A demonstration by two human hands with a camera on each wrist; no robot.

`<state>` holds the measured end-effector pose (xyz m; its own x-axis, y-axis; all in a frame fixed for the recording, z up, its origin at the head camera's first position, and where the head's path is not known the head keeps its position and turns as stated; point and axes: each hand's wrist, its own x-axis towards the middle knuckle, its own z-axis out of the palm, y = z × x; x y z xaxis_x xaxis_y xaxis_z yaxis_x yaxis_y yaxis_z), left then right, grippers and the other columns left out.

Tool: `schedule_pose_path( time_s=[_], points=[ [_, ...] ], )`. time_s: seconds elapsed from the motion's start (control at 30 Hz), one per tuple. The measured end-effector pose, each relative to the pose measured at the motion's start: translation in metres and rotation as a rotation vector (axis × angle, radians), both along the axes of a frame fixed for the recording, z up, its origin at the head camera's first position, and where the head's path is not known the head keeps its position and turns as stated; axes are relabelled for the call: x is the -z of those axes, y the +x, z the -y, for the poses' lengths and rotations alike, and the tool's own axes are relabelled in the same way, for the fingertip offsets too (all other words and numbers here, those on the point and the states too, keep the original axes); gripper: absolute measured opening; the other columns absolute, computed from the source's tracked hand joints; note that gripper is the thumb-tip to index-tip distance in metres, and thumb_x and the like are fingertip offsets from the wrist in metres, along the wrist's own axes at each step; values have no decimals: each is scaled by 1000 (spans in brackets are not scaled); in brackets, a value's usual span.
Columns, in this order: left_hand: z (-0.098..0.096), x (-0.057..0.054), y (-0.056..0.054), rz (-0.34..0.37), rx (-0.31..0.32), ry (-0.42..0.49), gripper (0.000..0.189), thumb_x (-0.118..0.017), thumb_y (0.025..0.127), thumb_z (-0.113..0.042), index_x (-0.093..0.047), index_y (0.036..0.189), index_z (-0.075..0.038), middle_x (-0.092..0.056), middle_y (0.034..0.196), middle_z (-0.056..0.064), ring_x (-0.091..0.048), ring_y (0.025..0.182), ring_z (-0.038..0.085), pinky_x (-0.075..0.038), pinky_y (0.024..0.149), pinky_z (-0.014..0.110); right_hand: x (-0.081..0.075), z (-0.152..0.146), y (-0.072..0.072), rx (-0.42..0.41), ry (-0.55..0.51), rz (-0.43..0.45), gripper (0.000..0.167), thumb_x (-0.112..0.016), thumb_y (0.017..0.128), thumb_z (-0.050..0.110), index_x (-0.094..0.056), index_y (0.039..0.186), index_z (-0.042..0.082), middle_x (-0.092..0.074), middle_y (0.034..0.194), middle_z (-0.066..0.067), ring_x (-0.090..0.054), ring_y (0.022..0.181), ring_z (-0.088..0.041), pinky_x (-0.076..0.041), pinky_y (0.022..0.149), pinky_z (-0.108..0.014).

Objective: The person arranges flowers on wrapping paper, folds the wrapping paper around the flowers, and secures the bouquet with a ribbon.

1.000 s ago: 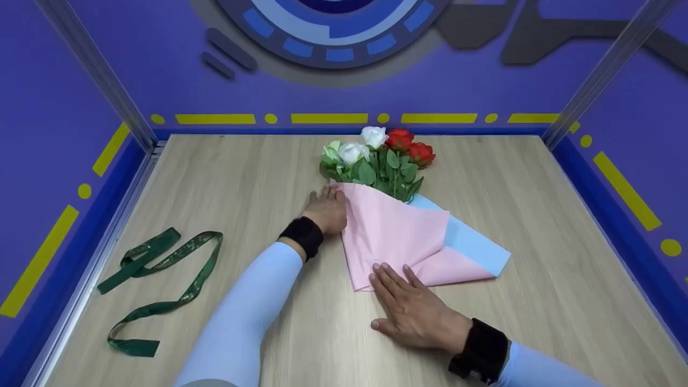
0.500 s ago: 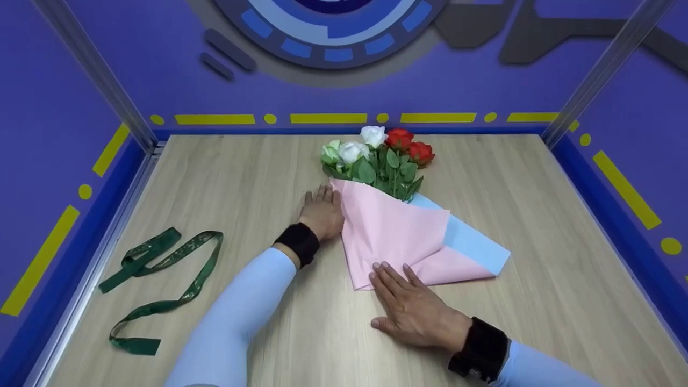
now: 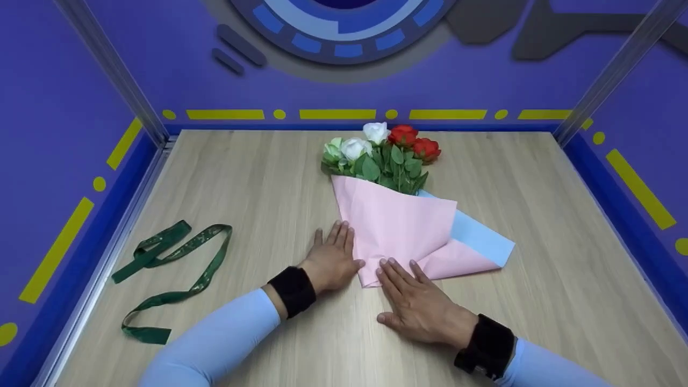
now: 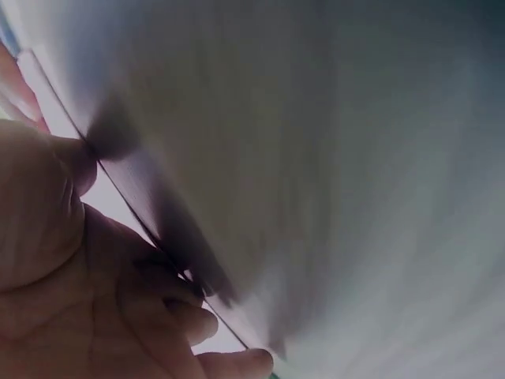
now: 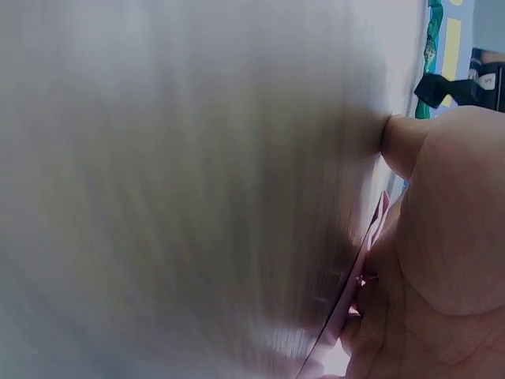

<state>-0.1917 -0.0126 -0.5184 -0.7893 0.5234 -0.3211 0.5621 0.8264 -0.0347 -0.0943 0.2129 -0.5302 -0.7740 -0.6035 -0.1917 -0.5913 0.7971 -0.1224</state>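
— Down slides the left hand [image 3: 332, 263], from the wrapper's top left corner to its lower left edge, while the right hand [image 3: 422, 306] stays put at the foot!

— And the wider scene?

— Biggest first: one wood-grain table [image 3: 242, 177], and on it, around the middle, one pink wrapper [image 3: 398, 220] covering the lower part of the bouquet, a blue panel [image 3: 481, 236] showing at its right. One sheet or two, I can't tell.

— Any grip on it?

— None! Both hands lie flat, fingers straight: left against the edge, right resting on the bottom fold, neither holding anything.

— What do the wrist cameras add?

— Palm sides, hidden from the head view! Right wrist catches the thumb touching the tabletop, off the paper. Only the head view gets the flowers.

— Count up!

— One green ribbon [image 3: 208, 273], loose at left; two black wristbands [image 3: 293, 291]; five blooms: two red [image 3: 403, 135], two white [image 3: 356, 149], one greenish-white [image 3: 334, 148].
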Motion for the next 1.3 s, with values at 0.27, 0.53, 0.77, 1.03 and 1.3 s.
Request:
schedule_pose_path(
  time_s=[0.27, 0.53, 0.77, 1.03, 1.3],
  points=[
    [2, -3, 14, 36, 10, -7, 91, -27, 108, -68, -13, 168, -1, -10, 176, 19, -8, 164, 34, -16, 127, 67, 0, -1, -2, 2, 0, -1, 87, -35, 109, 63, -23, 165, -2, -18, 174, -21, -16, 163, -36, -16, 129, -62],
    [10, -5, 8, 81, 2, 48, 99, -39, 104, -72, -14, 169, -3, -10, 176, 18, -8, 164, 35, -13, 126, 70, 1, 2, -3, 6, -4, 3, 88, -36, 109, 64, -23, 166, -2, -17, 174, -21, -15, 163, -36, -15, 129, -61],
    [16, -10, -4, 111, -16, 89, 99, -48, 102, -70, -16, 169, -4, -12, 177, 16, -7, 164, 36, -13, 126, 70, -2, 9, -11, 10, -25, 25, 89, -36, 108, 65, -22, 166, -1, -17, 174, -21, -15, 163, -36, -14, 129, -62],
    [3, -16, 15, -46, 179, 143, 74, -50, 110, -41, -23, 166, 0, -21, 174, 20, -19, 162, 35, -24, 128, 59, -1, 12, -18, 25, -58, 37, 92, -37, 108, 65, -21, 165, -5, -17, 173, -24, -16, 162, -38, -14, 129, -62],
    [-5, -8, 43, -2, 374, 162, 68, -38, 114, -27, -8, 167, 5, -18, 175, 20, -21, 162, 26, -31, 128, 41, 8, -3, -18, 70, -349, 104, 92, -58, 106, 42, -8, 165, -9, -14, 172, -30, -20, 160, -39, -20, 129, -57]
  ],
)
